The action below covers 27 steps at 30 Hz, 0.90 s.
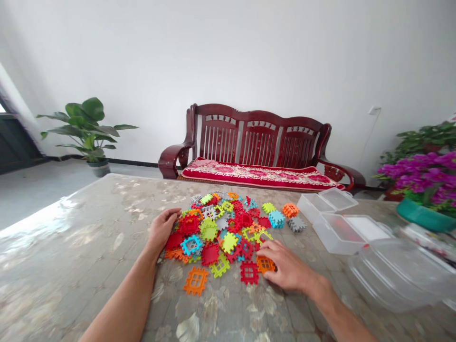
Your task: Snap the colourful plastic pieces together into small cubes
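A heap of flat plastic waffle-block pieces (228, 228) in red, lime, orange, blue and grey lies on the table (71, 247). My left hand (162, 229) rests against the heap's left edge, fingers curled round red pieces there. My right hand (285, 268) lies at the heap's near right side, its fingers bent down on an orange square piece (264, 264). A loose orange piece (195, 280) and a red piece (249, 272) lie nearest me.
Two clear plastic boxes (333, 223) and a clear lid (395, 275) stand at the right. A green pot with purple flowers (423, 190) sits at the far right edge. Beyond the table are a wooden bench (260, 147) and a leafy plant (89, 133).
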Motion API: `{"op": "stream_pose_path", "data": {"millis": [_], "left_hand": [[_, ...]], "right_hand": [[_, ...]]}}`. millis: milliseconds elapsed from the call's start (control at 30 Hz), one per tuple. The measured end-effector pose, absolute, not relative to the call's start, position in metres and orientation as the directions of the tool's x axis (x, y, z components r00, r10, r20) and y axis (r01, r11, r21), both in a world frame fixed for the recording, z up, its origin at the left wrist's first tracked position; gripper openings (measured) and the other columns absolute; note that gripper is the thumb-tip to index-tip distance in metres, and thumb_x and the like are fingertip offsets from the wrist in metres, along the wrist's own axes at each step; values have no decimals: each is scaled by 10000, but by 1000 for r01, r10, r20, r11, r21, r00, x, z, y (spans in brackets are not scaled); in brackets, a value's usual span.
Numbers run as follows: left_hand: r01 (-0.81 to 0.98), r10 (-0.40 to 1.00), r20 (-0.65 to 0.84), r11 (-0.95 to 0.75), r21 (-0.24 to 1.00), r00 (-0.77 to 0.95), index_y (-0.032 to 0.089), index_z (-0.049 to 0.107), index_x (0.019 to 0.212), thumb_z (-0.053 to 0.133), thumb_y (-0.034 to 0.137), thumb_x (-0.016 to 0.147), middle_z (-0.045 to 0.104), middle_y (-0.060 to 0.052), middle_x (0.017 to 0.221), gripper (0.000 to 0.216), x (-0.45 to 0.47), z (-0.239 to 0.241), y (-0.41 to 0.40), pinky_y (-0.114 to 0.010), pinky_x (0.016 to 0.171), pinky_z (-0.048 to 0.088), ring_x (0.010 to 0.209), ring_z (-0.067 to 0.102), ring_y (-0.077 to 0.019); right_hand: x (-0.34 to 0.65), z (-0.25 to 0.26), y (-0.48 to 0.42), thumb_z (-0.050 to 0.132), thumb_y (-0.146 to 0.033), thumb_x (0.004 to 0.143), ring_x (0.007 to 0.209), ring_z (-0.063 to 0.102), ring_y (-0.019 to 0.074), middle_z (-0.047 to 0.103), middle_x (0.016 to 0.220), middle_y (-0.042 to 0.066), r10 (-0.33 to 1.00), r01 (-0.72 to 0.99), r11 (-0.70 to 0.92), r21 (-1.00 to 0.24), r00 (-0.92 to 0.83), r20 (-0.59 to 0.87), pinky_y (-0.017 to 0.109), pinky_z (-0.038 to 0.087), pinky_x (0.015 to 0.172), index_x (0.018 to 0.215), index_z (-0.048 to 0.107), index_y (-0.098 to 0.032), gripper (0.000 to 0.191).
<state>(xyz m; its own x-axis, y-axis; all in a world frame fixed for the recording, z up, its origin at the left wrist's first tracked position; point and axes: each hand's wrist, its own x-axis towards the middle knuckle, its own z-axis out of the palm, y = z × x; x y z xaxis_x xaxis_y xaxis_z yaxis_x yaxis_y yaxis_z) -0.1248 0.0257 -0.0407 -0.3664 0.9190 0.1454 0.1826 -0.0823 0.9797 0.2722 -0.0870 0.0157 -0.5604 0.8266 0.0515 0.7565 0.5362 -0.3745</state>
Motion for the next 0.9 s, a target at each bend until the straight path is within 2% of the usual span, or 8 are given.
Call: {"op": "stream_pose_path", "data": {"millis": [100, 200, 300, 467, 600, 700, 800, 900], "left_hand": [[179, 917, 144, -81, 981, -371, 181, 700, 893, 635, 443, 607, 739, -60, 847, 393, -123, -38, 25, -337, 845, 484, 832, 659, -215], [174, 918, 141, -80, 981, -372, 185, 700, 879, 641, 438, 607, 739, -54, 825, 376, -123, -37, 24, -332, 821, 495, 829, 662, -216], [167, 919, 139, -82, 983, -369, 187, 695, 894, 625, 419, 623, 740, -53, 835, 364, -123, -37, 25, -324, 799, 503, 831, 663, -213], [170, 921, 130, -71, 983, -367, 188, 699, 902, 620, 395, 628, 743, -54, 860, 352, -125, -39, 26, -326, 822, 497, 837, 665, -211], [177, 923, 133, -72, 982, -362, 190, 700, 907, 624, 400, 630, 744, -52, 851, 356, -127, -41, 28, -330, 835, 496, 844, 667, -213], [188, 922, 139, -74, 979, -361, 190, 698, 903, 617, 402, 630, 743, -52, 850, 355, -127, -42, 29, -330, 839, 492, 845, 667, -213], [199, 922, 138, -68, 978, -362, 192, 696, 913, 609, 399, 631, 745, -50, 860, 360, -127, -43, 29, -329, 840, 487, 844, 666, -212], [211, 919, 135, -59, 976, -370, 196, 698, 907, 610, 409, 632, 746, -46, 852, 359, -126, -42, 30, -322, 816, 492, 835, 667, -213]], "right_hand": [[270, 18, -86, 498, -206, 848, 988, 571, 197, 664, 1023, 39, 835, 762, 534, -367, -542, 89, 315, 402, 924, 1017, 675, -242, 247], [271, 16, -74, 410, -260, 911, 847, 618, 188, 700, 890, 37, 900, 800, 422, -427, -425, 95, 289, 439, 789, 902, 688, -229, 280], [274, 10, -51, 513, -304, 850, 821, 639, 201, 720, 908, 29, 955, 783, 292, -549, -276, 114, 299, 462, 761, 956, 686, -223, 218], [269, 6, -8, 572, -205, 744, 901, 653, 191, 706, 1023, 31, 978, 683, 208, -700, -133, 161, 312, 502, 820, 1143, 626, -213, 403], [258, 0, 6, 528, -106, 724, 956, 638, 169, 661, 1129, 55, 966, 770, 188, -610, -33, 256, 310, 489, 880, 1196, 595, -220, 491], [250, -6, 2, 551, -192, 772, 1056, 597, 199, 641, 1171, 62, 953, 833, 206, -513, -51, 299, 343, 452, 944, 1190, 596, -219, 422], [246, -6, -5, 613, -283, 757, 1135, 548, 248, 618, 1231, 80, 953, 889, 204, -410, -85, 290, 373, 406, 991, 1224, 580, -211, 474], [246, -2, -8, 612, -270, 754, 1139, 544, 265, 613, 1248, 103, 962, 928, 189, -321, -110, 248, 388, 389, 992, 1257, 559, -206, 510]]}}
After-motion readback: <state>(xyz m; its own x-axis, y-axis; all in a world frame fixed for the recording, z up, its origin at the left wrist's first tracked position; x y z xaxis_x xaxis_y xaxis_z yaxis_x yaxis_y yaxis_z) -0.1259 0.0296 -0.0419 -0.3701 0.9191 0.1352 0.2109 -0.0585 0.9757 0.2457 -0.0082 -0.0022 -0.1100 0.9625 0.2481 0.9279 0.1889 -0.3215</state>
